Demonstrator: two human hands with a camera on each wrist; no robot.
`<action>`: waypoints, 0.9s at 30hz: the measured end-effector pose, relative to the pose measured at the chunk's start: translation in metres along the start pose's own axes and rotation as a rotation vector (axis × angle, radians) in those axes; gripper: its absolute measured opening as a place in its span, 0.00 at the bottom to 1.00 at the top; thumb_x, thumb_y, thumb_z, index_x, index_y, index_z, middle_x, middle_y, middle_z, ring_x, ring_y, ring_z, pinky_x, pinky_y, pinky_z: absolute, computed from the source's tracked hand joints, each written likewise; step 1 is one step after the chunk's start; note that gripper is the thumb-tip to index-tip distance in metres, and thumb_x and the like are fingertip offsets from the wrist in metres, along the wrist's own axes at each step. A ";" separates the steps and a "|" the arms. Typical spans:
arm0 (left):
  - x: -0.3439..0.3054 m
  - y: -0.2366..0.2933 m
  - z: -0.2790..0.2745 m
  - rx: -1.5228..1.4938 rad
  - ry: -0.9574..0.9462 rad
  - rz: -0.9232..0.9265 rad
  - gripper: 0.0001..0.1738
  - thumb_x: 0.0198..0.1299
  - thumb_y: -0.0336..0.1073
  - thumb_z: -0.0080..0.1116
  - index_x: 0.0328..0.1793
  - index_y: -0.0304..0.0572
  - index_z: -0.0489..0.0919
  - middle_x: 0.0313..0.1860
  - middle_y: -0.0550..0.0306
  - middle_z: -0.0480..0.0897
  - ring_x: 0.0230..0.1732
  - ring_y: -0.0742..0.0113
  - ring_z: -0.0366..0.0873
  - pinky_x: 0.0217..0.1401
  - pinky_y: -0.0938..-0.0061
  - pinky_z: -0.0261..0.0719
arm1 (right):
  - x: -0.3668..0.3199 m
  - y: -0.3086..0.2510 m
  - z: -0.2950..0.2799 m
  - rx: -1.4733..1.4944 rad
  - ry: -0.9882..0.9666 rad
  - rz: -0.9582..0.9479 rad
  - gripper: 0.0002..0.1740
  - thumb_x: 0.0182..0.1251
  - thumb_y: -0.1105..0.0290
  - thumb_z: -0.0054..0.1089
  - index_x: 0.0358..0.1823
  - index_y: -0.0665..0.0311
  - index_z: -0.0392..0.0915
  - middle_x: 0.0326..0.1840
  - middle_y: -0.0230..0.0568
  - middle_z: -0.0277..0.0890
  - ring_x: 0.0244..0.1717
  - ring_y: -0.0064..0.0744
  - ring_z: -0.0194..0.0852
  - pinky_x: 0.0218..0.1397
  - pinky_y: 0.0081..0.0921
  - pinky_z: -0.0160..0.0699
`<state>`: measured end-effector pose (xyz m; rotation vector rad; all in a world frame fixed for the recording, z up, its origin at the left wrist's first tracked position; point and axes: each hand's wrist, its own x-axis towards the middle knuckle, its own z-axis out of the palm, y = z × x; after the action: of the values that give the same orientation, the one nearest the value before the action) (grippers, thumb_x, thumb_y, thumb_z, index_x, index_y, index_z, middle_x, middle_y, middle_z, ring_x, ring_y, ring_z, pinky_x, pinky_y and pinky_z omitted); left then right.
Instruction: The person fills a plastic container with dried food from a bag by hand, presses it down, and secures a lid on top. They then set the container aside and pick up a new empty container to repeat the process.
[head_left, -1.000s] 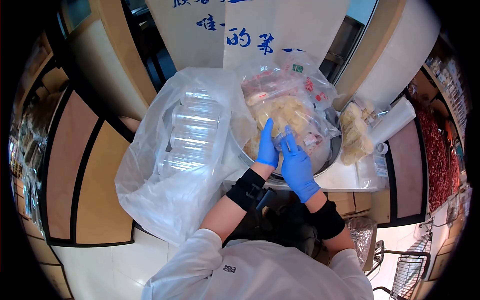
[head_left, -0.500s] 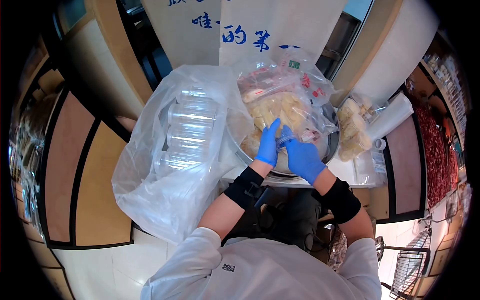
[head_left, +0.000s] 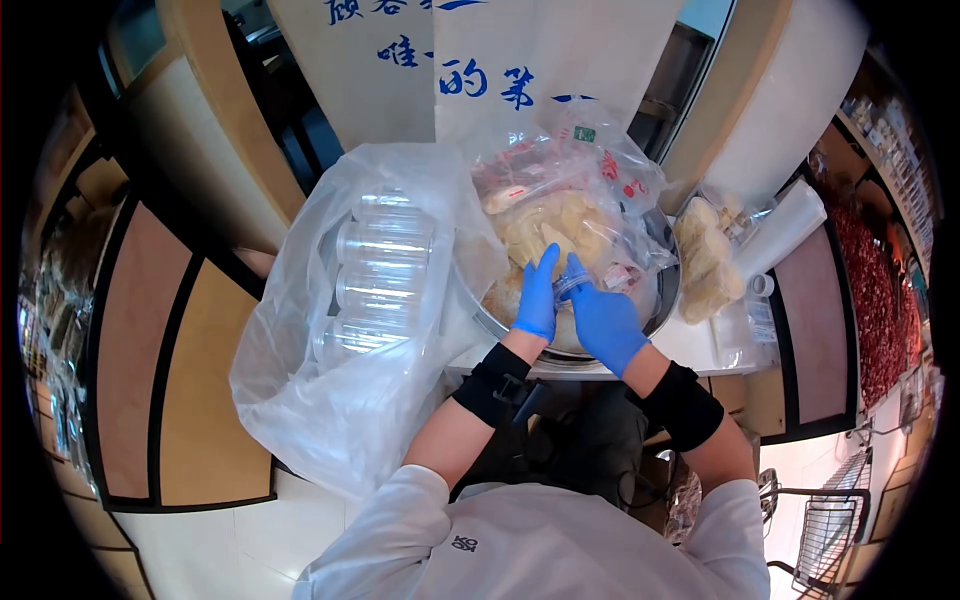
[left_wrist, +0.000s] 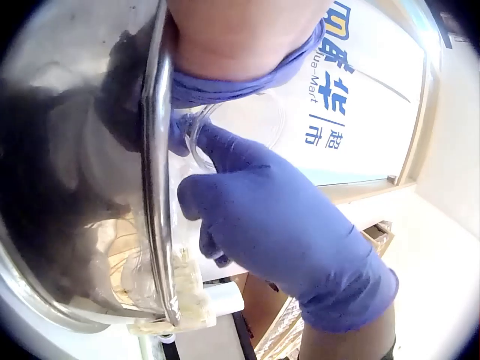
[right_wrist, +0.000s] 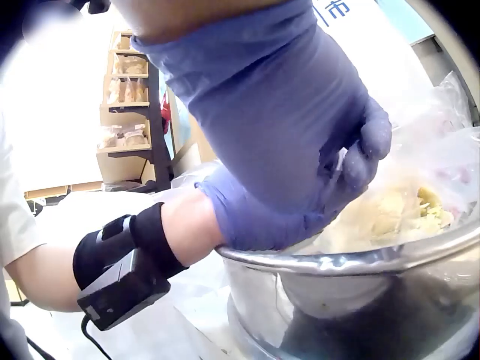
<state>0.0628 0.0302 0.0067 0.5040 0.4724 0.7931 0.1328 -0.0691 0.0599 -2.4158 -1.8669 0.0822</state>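
Note:
Both hands wear blue gloves and are close together over a steel basin (right_wrist: 352, 261). Between them is a clear plastic jar (left_wrist: 255, 118), its rim showing in the left wrist view. My left hand (head_left: 538, 298) grips the jar from the left, index finger extended; its other fingers are mostly hidden. From the right, my right hand (head_left: 607, 322) holds the jar at its rim, with one digit over the edge and the other fingers curled. Under the hands, pale yellow food (head_left: 565, 220) fills clear plastic bagging in the basin.
Left of the basin, a large translucent bag (head_left: 300, 400) holds several clear jars (head_left: 385, 285). At the right are filled containers (head_left: 708, 260), a white plastic roll (head_left: 790, 230) and a small packet (head_left: 745, 335). A lettered white panel (head_left: 540, 50) stands behind. A wire basket (head_left: 830, 530) is low on the right.
My right hand has turned, its fingers curling in toward the jar and its wrist swinging right. My left hand stays at nearly the same place. The view has shifted slightly.

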 end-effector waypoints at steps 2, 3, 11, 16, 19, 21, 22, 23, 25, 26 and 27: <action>-0.001 0.001 0.003 0.026 0.043 0.001 0.30 0.63 0.56 0.57 0.66 0.51 0.69 0.50 0.58 0.78 0.48 0.68 0.78 0.54 0.71 0.76 | 0.009 0.007 0.023 -0.011 0.277 -0.063 0.38 0.61 0.75 0.46 0.76 0.63 0.51 0.38 0.58 0.79 0.28 0.51 0.80 0.32 0.43 0.78; 0.001 -0.001 0.000 0.033 0.040 -0.002 0.30 0.63 0.56 0.57 0.66 0.51 0.69 0.50 0.58 0.78 0.48 0.68 0.78 0.54 0.71 0.76 | 0.009 0.005 0.021 -0.007 0.280 -0.057 0.38 0.61 0.75 0.46 0.76 0.63 0.51 0.38 0.58 0.79 0.28 0.51 0.80 0.32 0.43 0.78; 0.009 0.000 -0.015 -0.089 -0.044 -0.028 0.43 0.62 0.71 0.45 0.70 0.45 0.66 0.56 0.52 0.76 0.54 0.62 0.76 0.60 0.69 0.74 | -0.013 0.000 -0.019 0.222 0.276 -0.260 0.24 0.59 0.74 0.52 0.59 0.58 0.71 0.39 0.50 0.81 0.32 0.47 0.82 0.37 0.40 0.79; 0.010 -0.002 -0.012 -0.064 0.062 0.029 0.47 0.61 0.75 0.42 0.71 0.43 0.63 0.55 0.48 0.76 0.54 0.56 0.75 0.60 0.64 0.75 | -0.006 0.057 0.024 0.629 0.632 -0.024 0.10 0.59 0.74 0.53 0.42 0.61 0.78 0.35 0.50 0.79 0.35 0.48 0.80 0.39 0.41 0.77; 0.009 -0.002 -0.014 -0.069 0.101 -0.004 0.47 0.61 0.74 0.41 0.71 0.42 0.63 0.55 0.47 0.75 0.55 0.55 0.75 0.60 0.63 0.75 | 0.011 0.082 0.045 0.519 0.516 -0.060 0.07 0.59 0.74 0.53 0.35 0.67 0.78 0.36 0.53 0.78 0.39 0.55 0.77 0.42 0.42 0.76; 0.012 0.000 -0.017 -0.073 0.127 -0.029 0.46 0.62 0.74 0.40 0.70 0.42 0.63 0.56 0.47 0.75 0.54 0.55 0.75 0.59 0.63 0.75 | 0.024 0.087 0.063 0.458 0.492 -0.070 0.07 0.60 0.73 0.53 0.34 0.68 0.78 0.37 0.54 0.78 0.39 0.55 0.77 0.42 0.42 0.76; 0.013 0.001 -0.018 -0.074 0.124 -0.023 0.46 0.62 0.74 0.40 0.70 0.42 0.64 0.56 0.47 0.75 0.55 0.55 0.75 0.60 0.62 0.74 | 0.030 0.088 0.068 0.397 0.460 -0.091 0.07 0.60 0.72 0.53 0.33 0.68 0.79 0.37 0.54 0.78 0.39 0.55 0.77 0.43 0.42 0.76; 0.013 0.001 -0.020 -0.073 0.123 -0.018 0.45 0.63 0.73 0.40 0.70 0.41 0.64 0.56 0.47 0.74 0.55 0.54 0.74 0.61 0.62 0.74 | 0.035 0.090 0.073 0.402 0.463 -0.084 0.07 0.60 0.72 0.53 0.33 0.68 0.79 0.37 0.54 0.78 0.39 0.55 0.77 0.43 0.42 0.76; 0.010 0.002 -0.020 -0.079 0.107 -0.006 0.45 0.63 0.73 0.40 0.70 0.40 0.64 0.57 0.47 0.74 0.56 0.54 0.74 0.62 0.62 0.73 | 0.043 0.090 0.076 0.259 0.334 0.051 0.09 0.61 0.71 0.52 0.35 0.67 0.79 0.38 0.55 0.79 0.41 0.55 0.77 0.44 0.43 0.76; 0.009 0.002 -0.021 -0.095 0.091 0.010 0.45 0.63 0.72 0.41 0.70 0.40 0.64 0.57 0.47 0.74 0.57 0.53 0.73 0.63 0.61 0.72 | 0.045 0.090 0.079 0.267 0.333 0.058 0.09 0.61 0.71 0.52 0.35 0.67 0.79 0.38 0.55 0.79 0.41 0.55 0.77 0.44 0.43 0.76; 0.007 0.002 -0.020 -0.086 0.095 0.002 0.45 0.63 0.72 0.41 0.70 0.40 0.64 0.57 0.47 0.74 0.57 0.53 0.73 0.63 0.61 0.72 | 0.046 0.089 0.081 0.289 0.238 0.079 0.10 0.61 0.70 0.52 0.36 0.68 0.80 0.38 0.55 0.79 0.41 0.55 0.78 0.45 0.43 0.76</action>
<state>0.0544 0.0422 -0.0090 0.3885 0.5236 0.8385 0.2227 -0.0440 -0.0289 -2.1940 -1.5414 0.0618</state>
